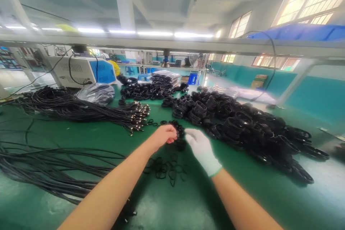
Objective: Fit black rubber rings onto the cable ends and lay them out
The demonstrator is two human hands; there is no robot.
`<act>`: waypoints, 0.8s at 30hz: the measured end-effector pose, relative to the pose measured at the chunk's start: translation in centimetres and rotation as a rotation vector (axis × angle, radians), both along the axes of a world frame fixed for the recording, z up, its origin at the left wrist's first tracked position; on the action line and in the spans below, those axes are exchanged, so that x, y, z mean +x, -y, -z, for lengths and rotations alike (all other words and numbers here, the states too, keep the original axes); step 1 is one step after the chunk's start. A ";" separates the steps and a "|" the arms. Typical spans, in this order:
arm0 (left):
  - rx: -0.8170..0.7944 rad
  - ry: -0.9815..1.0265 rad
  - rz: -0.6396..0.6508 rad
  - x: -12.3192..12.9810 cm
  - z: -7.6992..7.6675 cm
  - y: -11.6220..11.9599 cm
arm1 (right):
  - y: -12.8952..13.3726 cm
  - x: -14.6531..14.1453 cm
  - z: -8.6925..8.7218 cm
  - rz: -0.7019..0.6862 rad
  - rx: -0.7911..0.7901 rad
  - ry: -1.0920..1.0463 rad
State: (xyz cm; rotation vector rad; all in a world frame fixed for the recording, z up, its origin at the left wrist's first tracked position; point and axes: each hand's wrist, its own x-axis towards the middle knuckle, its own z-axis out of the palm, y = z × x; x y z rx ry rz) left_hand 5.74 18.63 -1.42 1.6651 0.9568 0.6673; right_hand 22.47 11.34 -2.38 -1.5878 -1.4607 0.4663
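Note:
My bare left hand [166, 135] is closed at the left side of a small coiled black cable [180, 133], with thumb and fingers pressed together. My right hand [199, 147], in a white glove, has its fingers bent against the coil's right side. Its fingertips are partly hidden, and the coil's details are blurred. Loose thin black bands [172, 173] lie scattered on the green table [188, 201] just below the hands. A few more small black rings [151, 122] lie beyond my left hand.
A big heap of coiled black cables [237, 122] spreads along the right. At left lie a bundle of straight cables [88, 106] with metal ends and more loose cables [54, 167]. A white and blue machine [81, 70] and a clear plastic bag [97, 93] stand behind. A shelf beam [151, 45] crosses above.

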 end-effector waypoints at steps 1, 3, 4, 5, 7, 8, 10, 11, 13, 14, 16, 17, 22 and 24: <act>-0.004 0.012 0.006 -0.1 -0.1 0.2 | 0.2 -0.3 -0.1 -0.008 -0.006 -0.013; -0.001 0.025 0.015 -0.1 -0.4 0.6 | 0.5 -1.0 -0.5 -0.023 -0.021 -0.033; 0.004 0.025 0.019 0.0 -0.4 0.9 | 0.7 -1.3 -0.6 -0.032 -0.032 -0.037; 0.010 0.020 0.021 0.0 -0.5 1.2 | 0.8 -1.7 -0.8 -0.042 -0.045 -0.036; 0.028 -0.001 0.016 -0.1 -0.6 1.7 | 0.9 -1.9 -1.0 -0.060 -0.075 -0.022; 0.041 -0.018 0.004 -0.4 -0.7 1.9 | 1.0 -1.7 -1.0 -0.063 -0.089 -0.011; 0.075 -0.067 -0.030 -1.4 -1.0 2.2 | 1.0 -0.9 -1.1 -0.047 -0.113 0.014; 0.095 -0.102 -0.040 -2.1 -1.2 2.3 | 1.1 -0.3 -1.1 -0.036 -0.127 0.030; 0.137 -0.209 -0.023 -3.6 -1.7 2.6 | 1.5 0.8 -1.2 -0.037 -0.166 0.080; 0.161 -0.278 -0.007 -4.1 -1.9 2.8 | 1.8 1.2 -1.2 -0.055 -0.189 0.116; 0.228 -0.423 -0.003 -4.2 -2.1 3.1 | 2.4 1.6 -1.2 -0.106 -0.240 0.200; 0.270 -0.487 -0.022 -3.8 -2.0 3.2 | 2.6 1.5 -1.2 -0.120 -0.263 0.241; 0.475 -0.656 -0.105 1.3 0.0 2.9 | 2.9 1.0 -1.0 -0.038 -0.283 0.341; 0.527 -0.684 -0.087 2.6 0.7 2.5 | 3.0 1.2 -1.1 -0.020 -0.261 0.326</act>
